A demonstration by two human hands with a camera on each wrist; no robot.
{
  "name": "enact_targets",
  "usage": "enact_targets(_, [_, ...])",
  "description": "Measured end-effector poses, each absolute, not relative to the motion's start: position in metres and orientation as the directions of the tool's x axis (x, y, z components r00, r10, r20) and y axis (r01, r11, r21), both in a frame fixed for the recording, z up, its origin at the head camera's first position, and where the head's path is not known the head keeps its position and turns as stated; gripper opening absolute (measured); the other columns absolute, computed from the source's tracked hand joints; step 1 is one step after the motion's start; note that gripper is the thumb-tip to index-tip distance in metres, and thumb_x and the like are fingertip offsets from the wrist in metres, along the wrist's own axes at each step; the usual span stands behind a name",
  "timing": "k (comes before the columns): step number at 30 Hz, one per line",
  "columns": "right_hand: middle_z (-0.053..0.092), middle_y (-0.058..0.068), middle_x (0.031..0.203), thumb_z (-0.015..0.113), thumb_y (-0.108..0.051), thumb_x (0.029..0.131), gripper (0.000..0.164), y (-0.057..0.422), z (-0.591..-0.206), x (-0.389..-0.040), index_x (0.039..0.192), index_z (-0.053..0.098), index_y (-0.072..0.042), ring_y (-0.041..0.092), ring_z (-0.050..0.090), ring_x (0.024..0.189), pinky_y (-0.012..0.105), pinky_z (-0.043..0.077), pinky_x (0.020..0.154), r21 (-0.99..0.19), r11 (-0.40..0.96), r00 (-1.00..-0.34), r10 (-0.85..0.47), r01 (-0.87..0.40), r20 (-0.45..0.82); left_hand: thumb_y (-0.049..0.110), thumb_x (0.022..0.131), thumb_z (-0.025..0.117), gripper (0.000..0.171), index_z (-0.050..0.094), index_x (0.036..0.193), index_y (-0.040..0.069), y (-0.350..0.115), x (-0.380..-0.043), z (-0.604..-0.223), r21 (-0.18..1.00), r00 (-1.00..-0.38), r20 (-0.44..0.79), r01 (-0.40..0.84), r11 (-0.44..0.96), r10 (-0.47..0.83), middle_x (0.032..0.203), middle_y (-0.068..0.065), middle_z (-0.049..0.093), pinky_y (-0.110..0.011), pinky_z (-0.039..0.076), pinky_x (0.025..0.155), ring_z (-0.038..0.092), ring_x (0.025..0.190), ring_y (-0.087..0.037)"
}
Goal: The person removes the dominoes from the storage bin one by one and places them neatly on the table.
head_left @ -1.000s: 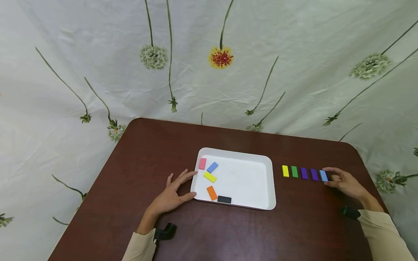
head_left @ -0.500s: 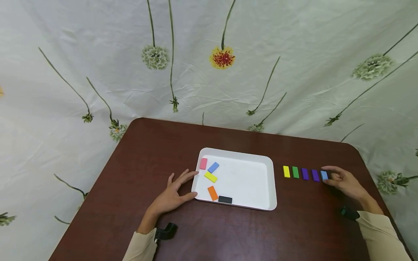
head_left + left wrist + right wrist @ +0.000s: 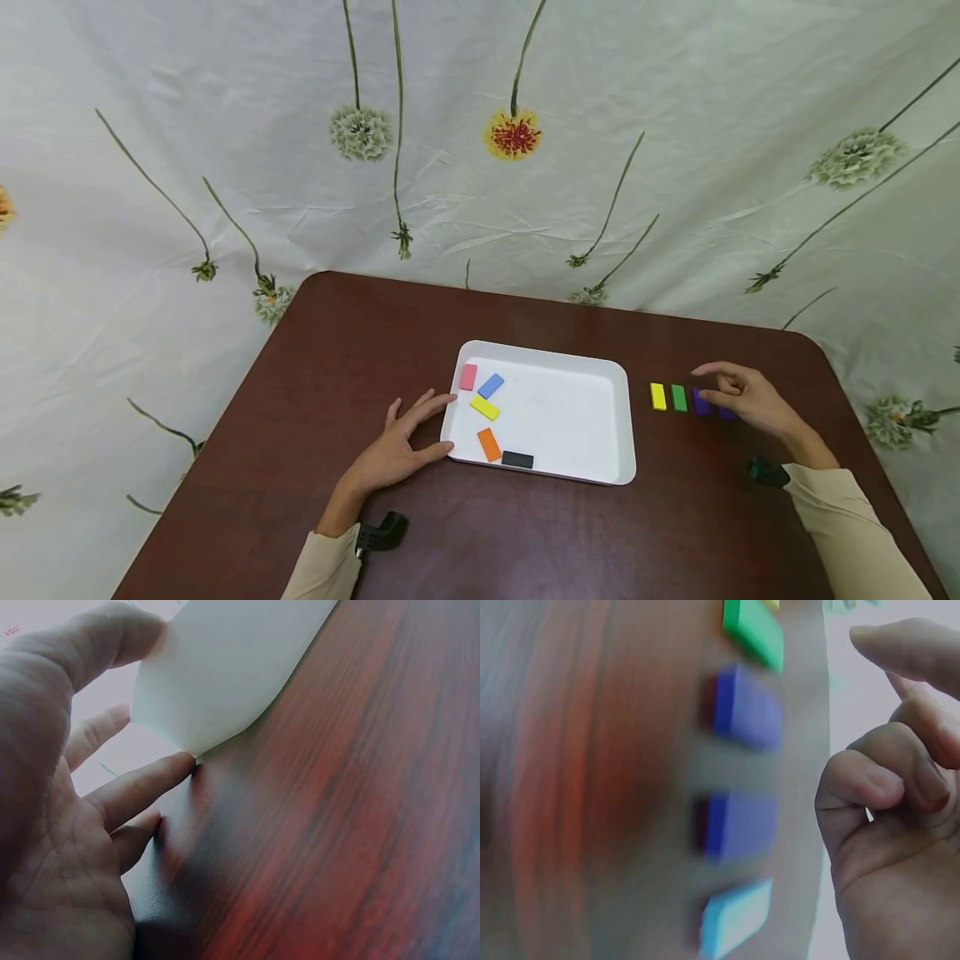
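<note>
A white tray (image 3: 627, 425) lies on the table; my left hand (image 3: 397, 442) touches its left end, thumb near the front corner and forefinger farther back. The left wrist view shows thumb and fingertips on the tray's outer wall (image 3: 217, 675). To the right is a row of small rectangular blocks: yellow (image 3: 657, 397), green (image 3: 678, 398), purple (image 3: 701, 403) and a partly covered second purple (image 3: 727, 413). Over the row's right part hovers my right hand (image 3: 757, 408), holding nothing, thumb and forefinger spread, other fingers curled. A light blue block (image 3: 736, 919), hidden in the head view, ends the row.
Inside the tray's left part lie a pink block (image 3: 468, 377), a blue block (image 3: 491, 385), a yellow block (image 3: 485, 407), an orange block (image 3: 489, 444) and a black block (image 3: 517, 459). A flowered cloth (image 3: 450, 208) hangs behind the dark red-brown table (image 3: 360, 333).
The right hand has left the light blue block at the row's end and moved left above the purple blocks. The left hand stays at the tray.
</note>
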State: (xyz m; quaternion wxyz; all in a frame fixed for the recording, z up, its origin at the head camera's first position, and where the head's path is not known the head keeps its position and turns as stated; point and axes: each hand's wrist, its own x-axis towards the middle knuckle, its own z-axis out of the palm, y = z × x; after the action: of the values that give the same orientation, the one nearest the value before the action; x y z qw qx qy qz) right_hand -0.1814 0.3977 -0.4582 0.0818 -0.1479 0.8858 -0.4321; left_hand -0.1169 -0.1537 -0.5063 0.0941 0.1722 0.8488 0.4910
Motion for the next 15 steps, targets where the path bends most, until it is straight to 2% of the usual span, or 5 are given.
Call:
enact_targets(9, [0.031,-0.006,0.065,0.065,-0.003,0.096,0.029,0.345,-0.438,-0.202,0.123,0.060,0.007,0.004,0.026,0.053,0.029,0.035,0.050,-0.807,0.518,-0.868,-0.497,-0.285,-0.013,0.032,0.089,0.077,0.070,0.044,0.151,0.031,-0.154,-0.117,-0.509,0.866,-0.922,0.013,0.204,0.456,0.387,0.160,-0.011,0.038,-0.065,-0.011,0.116,0.021,0.153,-0.036])
enact_targets(14, [0.029,0.003,0.064,0.067,0.000,0.094,0.029,0.309,-0.428,-0.214,0.122,0.062,0.006,0.011,0.026,0.053,0.027,0.039,0.057,-0.839,0.437,-0.794,-0.608,-0.325,-0.009,0.032,0.089,0.077,0.070,0.044,0.151,0.030,-0.153,-0.118,-0.508,0.864,-0.923,0.009,0.201,0.462,0.385,0.160,-0.011,0.038,-0.065,-0.011,0.116,0.021,0.153,-0.037])
enact_targets(15, [0.028,0.005,0.065,0.067,0.001,0.093,0.030,0.301,-0.427,-0.217,0.122,0.062,0.007,0.013,0.027,0.054,0.026,0.044,0.061,-0.845,0.420,-0.774,-0.633,-0.331,-0.012,0.032,0.089,0.077,0.070,0.044,0.151,0.030,-0.153,-0.117,-0.509,0.864,-0.924,0.008,0.199,0.462,0.383,0.159,-0.011,0.039,-0.065,-0.011,0.116,0.021,0.153,-0.037])
